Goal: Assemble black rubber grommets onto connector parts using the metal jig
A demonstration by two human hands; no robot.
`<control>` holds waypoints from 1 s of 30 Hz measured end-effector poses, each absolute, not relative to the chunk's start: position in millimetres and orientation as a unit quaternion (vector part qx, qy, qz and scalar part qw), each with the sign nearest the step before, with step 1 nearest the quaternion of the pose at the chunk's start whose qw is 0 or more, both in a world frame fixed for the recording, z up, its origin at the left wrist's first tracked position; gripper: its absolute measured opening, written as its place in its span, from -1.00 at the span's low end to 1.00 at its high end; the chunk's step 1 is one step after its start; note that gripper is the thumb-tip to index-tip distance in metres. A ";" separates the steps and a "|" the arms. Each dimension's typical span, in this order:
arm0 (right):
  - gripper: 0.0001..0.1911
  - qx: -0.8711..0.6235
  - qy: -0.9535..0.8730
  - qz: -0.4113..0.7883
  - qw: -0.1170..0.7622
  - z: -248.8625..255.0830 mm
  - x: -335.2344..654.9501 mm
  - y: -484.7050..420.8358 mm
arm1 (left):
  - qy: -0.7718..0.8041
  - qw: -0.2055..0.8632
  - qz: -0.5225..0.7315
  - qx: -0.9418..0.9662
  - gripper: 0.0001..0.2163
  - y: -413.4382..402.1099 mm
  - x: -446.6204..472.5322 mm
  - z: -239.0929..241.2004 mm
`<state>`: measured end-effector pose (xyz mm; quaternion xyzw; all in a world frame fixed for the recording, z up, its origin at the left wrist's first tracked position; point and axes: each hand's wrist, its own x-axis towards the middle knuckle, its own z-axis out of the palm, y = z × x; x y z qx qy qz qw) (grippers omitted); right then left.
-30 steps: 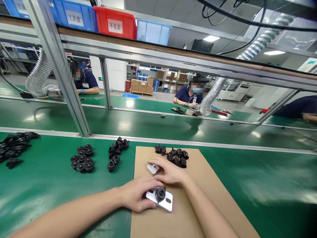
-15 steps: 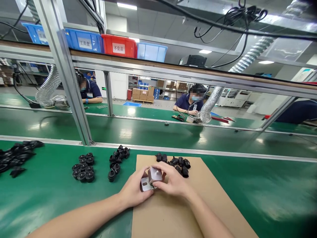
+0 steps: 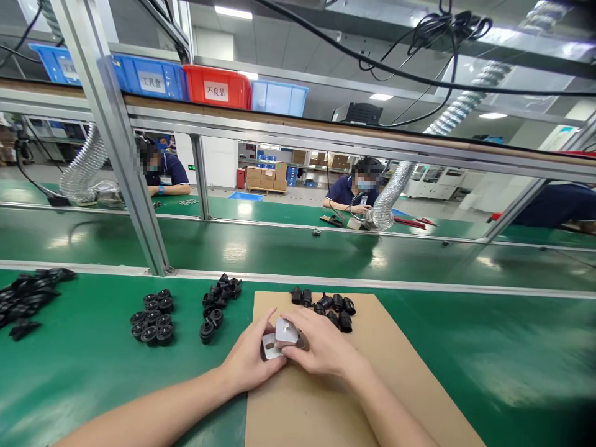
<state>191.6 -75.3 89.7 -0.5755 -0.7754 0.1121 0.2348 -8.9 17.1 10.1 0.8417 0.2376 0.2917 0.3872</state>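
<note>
Over the cardboard sheet [image 3: 298,410]: slotted metal plate [image 3: 274,354] is held by left hand [image 3: 250,357].
Right hand [image 3: 323,341]: metal block [image 3: 285,335] is gripped.

Left hand [image 3: 251,359]: your fingers grip a slotted metal plate [image 3: 272,354]
Right hand [image 3: 323,344]: you hold a metal block [image 3: 282,332] over that plate
Cardboard [image 3: 321,410]: beneath your hands, on the green bench [image 3: 195,391]
Black parts [image 3: 345,322]: clustered at the cardboard's far end, more piles [image 3: 164,336] to your left
</note>
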 end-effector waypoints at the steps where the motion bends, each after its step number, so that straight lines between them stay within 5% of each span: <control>1: -0.54 -0.596 -0.764 0.089 0.230 89.7 191.0 -75.5 | 0.235 0.388 0.290 0.843 -0.14 17.1 -9.0 10.1; 5: -0.32 -0.563 -0.784 0.094 0.244 91.0 192.8 -74.9 | 0.222 0.402 0.289 0.840 -0.09 17.1 -8.7 9.2; 9: -0.37 -0.569 -0.782 0.089 0.237 93.4 191.0 -75.3 | 0.221 0.405 0.289 0.839 -0.05 18.2 -8.5 5.1; 12: -0.13 -0.569 -0.783 0.086 0.237 94.7 188.8 -77.5 | 0.219 0.407 0.288 0.839 -0.04 19.0 -8.3 3.0; 16: -0.30 -0.546 -0.799 0.116 0.224 93.9 191.5 -77.7 | 0.199 0.419 0.296 0.835 -0.05 19.2 -7.4 3.6; 21: -0.07 -0.545 -0.804 0.090 0.219 92.1 196.2 -77.7 | 0.184 0.440 0.287 0.831 -0.06 19.3 -7.0 4.6; 30: -0.14 -0.574 -0.779 0.112 0.225 98.8 190.7 -82.6 | 0.197 0.433 0.278 0.835 -0.05 18.7 -7.9 6.9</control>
